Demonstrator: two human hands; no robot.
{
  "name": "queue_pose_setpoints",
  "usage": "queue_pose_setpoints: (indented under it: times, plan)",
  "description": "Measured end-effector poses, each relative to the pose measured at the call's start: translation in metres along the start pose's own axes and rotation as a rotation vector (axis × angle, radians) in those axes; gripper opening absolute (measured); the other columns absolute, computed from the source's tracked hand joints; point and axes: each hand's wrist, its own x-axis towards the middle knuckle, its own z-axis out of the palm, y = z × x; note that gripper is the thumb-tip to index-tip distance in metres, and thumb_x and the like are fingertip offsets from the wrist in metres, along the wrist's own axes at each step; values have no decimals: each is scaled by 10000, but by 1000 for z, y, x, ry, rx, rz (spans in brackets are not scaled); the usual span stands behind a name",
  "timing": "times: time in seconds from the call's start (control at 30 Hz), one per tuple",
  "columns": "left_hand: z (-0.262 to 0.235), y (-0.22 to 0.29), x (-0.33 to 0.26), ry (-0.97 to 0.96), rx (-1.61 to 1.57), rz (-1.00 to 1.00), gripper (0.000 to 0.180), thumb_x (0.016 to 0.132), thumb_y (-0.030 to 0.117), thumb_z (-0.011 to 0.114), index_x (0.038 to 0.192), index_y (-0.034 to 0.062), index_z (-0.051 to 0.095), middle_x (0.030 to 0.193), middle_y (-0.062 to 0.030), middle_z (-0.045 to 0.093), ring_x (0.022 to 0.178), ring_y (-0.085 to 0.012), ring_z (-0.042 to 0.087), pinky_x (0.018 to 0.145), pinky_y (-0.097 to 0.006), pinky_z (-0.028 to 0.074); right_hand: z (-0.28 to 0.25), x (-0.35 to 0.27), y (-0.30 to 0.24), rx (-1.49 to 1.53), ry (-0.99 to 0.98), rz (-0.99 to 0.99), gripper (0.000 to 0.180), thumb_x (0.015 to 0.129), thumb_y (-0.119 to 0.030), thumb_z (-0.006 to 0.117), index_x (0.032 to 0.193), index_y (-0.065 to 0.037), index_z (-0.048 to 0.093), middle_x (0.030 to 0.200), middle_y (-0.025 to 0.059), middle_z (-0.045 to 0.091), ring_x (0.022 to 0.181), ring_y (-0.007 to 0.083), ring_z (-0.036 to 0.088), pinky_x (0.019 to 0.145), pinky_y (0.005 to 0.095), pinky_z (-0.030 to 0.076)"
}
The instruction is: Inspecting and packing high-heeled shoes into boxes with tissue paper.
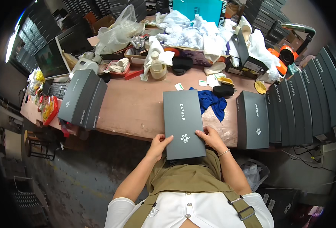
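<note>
Both hands, left hand [159, 143], right hand [210, 137], grasping long dark-grey lidded box [183, 121], white emblem

A blue cloth [212, 102] lies crumpled on the brown surface [137, 110], with a small black pouch [223, 90] just beyond it. At the right a row of dark grey boxes [301, 106] stands packed side by side, while another dark box [82, 99] rests near the left edge beside a keyboard [58, 89] and a monitor [52, 59]. Further back sit heaps of white wrapping paper [190, 32], a clear plastic bag [118, 30] and an orange tape dispenser [287, 55]
</note>
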Motion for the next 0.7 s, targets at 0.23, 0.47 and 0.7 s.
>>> queue_pose_setpoints:
  times: [0.23,0.47,0.7]
  plan:
    - [17,8,0,-248,-387,47,319,905,345,638,1036,55,631,1029,-40,633,963,-138,560,885,-308,437,-31,-18,-2,775,-161,322,443,880,-394,652,1001,29,595,870,54,610,784,113,578,667,259,488]
    - [-5,47,-23,10,-185,387,535,927,224,607,1383,25,409,1440,-118,392,1324,-210,378,1060,-311,325,-29,-39,-71,777,-19,-17,411,918,-354,608,1099,14,584,1000,48,609,871,98,569,776,241,472]
    - [-123,111,-16,-72,466,503,904,797,428,703,1474,53,235,1452,-193,341,1319,-319,371,1047,-440,339,57,-26,-125,117,-342,-727,502,931,-255,576,1353,-25,430,1216,201,534,1101,302,538,940,390,435]
